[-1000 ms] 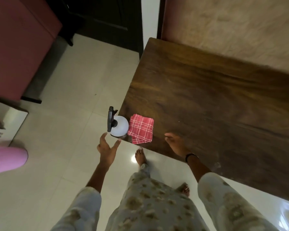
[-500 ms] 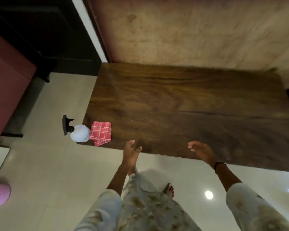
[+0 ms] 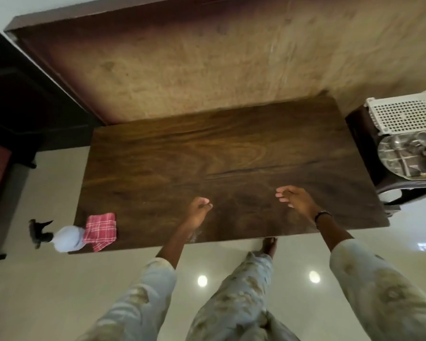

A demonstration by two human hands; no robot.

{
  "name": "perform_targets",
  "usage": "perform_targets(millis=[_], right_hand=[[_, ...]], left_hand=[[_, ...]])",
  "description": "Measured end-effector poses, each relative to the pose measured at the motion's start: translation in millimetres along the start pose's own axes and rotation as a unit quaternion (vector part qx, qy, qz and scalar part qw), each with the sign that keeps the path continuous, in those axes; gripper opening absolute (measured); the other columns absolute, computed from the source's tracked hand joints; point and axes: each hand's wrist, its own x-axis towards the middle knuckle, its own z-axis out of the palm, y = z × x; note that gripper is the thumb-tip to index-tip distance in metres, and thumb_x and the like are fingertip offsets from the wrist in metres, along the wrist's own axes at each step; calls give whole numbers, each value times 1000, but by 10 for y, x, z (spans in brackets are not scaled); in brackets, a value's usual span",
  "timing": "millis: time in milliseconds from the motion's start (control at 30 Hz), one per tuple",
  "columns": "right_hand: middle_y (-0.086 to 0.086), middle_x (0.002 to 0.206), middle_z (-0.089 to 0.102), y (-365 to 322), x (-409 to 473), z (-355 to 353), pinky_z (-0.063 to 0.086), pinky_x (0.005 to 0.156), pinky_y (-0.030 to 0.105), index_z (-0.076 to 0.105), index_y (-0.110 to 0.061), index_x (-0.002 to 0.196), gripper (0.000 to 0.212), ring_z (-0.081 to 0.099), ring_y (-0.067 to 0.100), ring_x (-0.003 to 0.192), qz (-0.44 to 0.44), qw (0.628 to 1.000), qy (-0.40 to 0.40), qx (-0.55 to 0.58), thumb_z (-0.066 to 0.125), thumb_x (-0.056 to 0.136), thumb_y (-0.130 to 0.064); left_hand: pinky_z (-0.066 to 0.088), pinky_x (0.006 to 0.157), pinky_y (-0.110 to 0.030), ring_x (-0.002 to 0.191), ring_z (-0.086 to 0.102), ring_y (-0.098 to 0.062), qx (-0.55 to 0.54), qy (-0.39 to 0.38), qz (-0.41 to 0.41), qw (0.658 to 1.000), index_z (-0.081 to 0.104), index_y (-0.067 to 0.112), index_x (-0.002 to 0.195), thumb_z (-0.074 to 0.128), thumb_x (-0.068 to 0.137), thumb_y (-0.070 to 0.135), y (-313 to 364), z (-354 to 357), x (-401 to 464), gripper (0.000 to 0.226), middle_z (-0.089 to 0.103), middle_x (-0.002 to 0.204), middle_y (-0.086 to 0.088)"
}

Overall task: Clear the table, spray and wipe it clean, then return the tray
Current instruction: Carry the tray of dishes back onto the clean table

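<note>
A dark wooden table fills the middle of the view. At its near left corner stand a white spray bottle with a black trigger and a folded red checked cloth. At the far right, on a dark side stand, lies a steel tray with metal dishes on it. My left hand hovers over the table's near edge with fingers loosely curled, holding nothing. My right hand hovers to its right, fingers relaxed and empty.
A white perforated plastic basket sits behind the steel tray on the side stand. A brown wall panel rises behind the table. Glossy pale floor tiles lie below; my foot is at the table's near edge.
The view has swung right, away from the bottle and cloth; the whole table and the side stand with the tray came into view. Both hands moved right along the near edge, empty.
</note>
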Motion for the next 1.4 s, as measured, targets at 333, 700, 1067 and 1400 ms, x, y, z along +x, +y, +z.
perform_targets(millis=[333,700,1067,1400], right_hand=[[24,122,62,95,523,-1549,44,62,2,58,7,122,30,61,32,110,-3,1000,4,-15,42,102,-10],[27,115,64,585,1062,-3205,43,104,48,63,5,111,24,59,39,112,8,999,41,-31,46,99,-8],[23,106,68,1091,1573,-5132,37,80,29,70,-3,103,23,59,38,101,-20,955,240,-173,50,93,-9],[23,123,59,1755,2069,-6306,40,98,41,59,1,118,31,52,40,116,48,927,339,-149,44,90,-2]], left_hand=[[39,55,-21,67,53,-9,-1,-59,-45,997,54,18,88,53,94,12,839,1348,305,8,57,80,3],[42,58,-21,67,56,-7,-14,-133,-30,991,53,21,87,53,94,16,1960,3134,324,8,58,82,3],[46,66,-24,70,56,-12,-117,-89,-176,973,53,18,78,49,96,9,2486,4923,328,20,59,82,1],[49,90,-42,92,58,-25,-82,-20,-205,975,61,13,96,52,93,17,2704,5901,759,10,60,99,-15]])
